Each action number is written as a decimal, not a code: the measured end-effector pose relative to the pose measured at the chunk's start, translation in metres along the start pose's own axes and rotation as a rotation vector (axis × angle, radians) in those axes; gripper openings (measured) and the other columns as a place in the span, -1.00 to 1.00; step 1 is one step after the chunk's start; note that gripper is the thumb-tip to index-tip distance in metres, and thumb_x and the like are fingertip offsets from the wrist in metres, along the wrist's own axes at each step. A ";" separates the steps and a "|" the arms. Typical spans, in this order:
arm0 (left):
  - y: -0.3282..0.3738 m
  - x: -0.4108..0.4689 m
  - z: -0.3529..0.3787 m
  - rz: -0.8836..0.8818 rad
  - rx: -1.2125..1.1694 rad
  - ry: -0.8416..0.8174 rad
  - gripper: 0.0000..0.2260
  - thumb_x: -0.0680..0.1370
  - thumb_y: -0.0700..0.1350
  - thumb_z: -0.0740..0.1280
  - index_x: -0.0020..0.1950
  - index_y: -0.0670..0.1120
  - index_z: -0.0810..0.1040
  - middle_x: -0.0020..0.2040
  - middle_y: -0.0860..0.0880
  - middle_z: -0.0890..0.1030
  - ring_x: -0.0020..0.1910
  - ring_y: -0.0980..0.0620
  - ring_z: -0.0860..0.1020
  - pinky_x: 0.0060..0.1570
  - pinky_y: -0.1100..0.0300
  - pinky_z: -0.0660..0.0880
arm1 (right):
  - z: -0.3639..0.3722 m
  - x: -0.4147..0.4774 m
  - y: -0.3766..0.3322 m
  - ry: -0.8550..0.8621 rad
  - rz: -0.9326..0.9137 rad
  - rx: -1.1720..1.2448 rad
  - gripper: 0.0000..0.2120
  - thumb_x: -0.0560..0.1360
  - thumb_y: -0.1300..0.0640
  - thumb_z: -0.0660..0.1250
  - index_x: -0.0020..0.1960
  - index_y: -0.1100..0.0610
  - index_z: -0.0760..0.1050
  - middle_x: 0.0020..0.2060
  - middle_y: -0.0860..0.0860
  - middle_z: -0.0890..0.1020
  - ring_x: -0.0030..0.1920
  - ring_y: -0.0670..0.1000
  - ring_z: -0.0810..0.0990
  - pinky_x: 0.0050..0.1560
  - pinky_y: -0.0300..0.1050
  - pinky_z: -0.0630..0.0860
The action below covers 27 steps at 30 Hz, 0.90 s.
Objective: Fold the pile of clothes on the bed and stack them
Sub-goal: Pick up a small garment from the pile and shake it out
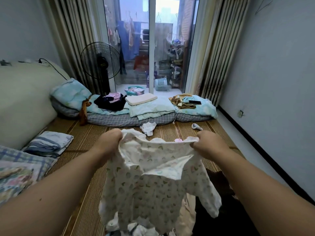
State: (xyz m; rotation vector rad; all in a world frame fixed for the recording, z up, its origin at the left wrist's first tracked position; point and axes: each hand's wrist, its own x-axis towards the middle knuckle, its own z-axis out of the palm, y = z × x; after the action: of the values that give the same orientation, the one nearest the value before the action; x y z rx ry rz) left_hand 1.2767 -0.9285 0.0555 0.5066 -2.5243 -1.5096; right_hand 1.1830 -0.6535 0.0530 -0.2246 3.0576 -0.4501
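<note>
A small white baby garment [153,181] with a faint leaf print hangs in the air above the bed's woven mat [88,138]. My left hand [109,142] grips its upper left edge and my right hand [207,144] grips its upper right edge, holding it spread between them. Its lower part drapes down over a pile of pale clothes [136,227] at the bottom edge. A dark garment [219,184] lies on the mat to the right, partly hidden. A small white piece of clothing [148,127] lies farther up the mat.
Folded striped and checked bedding [47,143] is stacked at the left. Pillows, a folded quilt [150,109], dark clothes [110,103] and a phone [195,102] lie along the far end. A white handheld device [196,126] rests on the mat. A standing fan [100,62] is by the glass door.
</note>
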 end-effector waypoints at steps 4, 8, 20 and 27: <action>0.002 -0.002 0.005 0.003 0.158 -0.112 -0.65 0.32 0.25 0.47 -0.12 0.06 0.50 -0.16 0.03 0.61 -0.20 0.02 0.60 -0.34 0.19 0.48 | -0.007 0.003 -0.006 -0.022 0.022 0.289 -0.83 0.52 0.04 0.28 -0.06 0.15 0.54 -0.14 0.10 0.61 -0.12 0.13 0.61 -0.15 0.04 0.59; 0.000 0.005 0.002 0.055 0.474 -0.017 -0.89 0.39 -0.10 0.39 -0.20 0.04 0.47 -0.24 0.06 0.57 -0.27 0.09 0.53 -0.40 0.22 0.35 | -0.014 -0.002 -0.003 -0.051 0.071 0.605 -0.88 0.42 0.07 0.44 -0.09 0.07 0.57 -0.16 0.07 0.63 -0.21 0.07 0.63 -0.41 -0.12 0.57; -0.024 0.006 -0.022 -0.344 -0.218 -0.357 -0.83 0.53 -0.29 0.31 0.01 -0.13 0.67 -0.24 -0.14 0.61 -0.37 0.01 0.50 -0.26 0.11 0.46 | -0.015 -0.005 0.014 -0.199 0.073 1.006 -0.77 0.42 0.34 0.43 0.01 0.10 0.57 -0.05 0.16 0.63 -0.34 0.03 0.63 -0.47 -0.18 0.50; -0.025 0.015 -0.015 -0.383 -0.738 -0.454 -0.61 0.53 -0.34 0.15 0.21 -0.02 0.59 0.14 -0.17 0.65 -0.02 -0.15 0.63 -0.09 -0.04 0.59 | -0.009 -0.007 0.015 -0.018 -0.013 0.411 -0.86 0.47 0.15 0.38 -0.24 -0.02 0.62 -0.25 -0.03 0.63 -0.25 0.00 0.59 -0.31 -0.14 0.51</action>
State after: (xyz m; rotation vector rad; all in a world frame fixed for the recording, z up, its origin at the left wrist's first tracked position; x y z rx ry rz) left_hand 1.2725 -0.9570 0.0400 0.5831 -1.9360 -2.7797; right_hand 1.1873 -0.6361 0.0576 -0.2273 2.8597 -1.0483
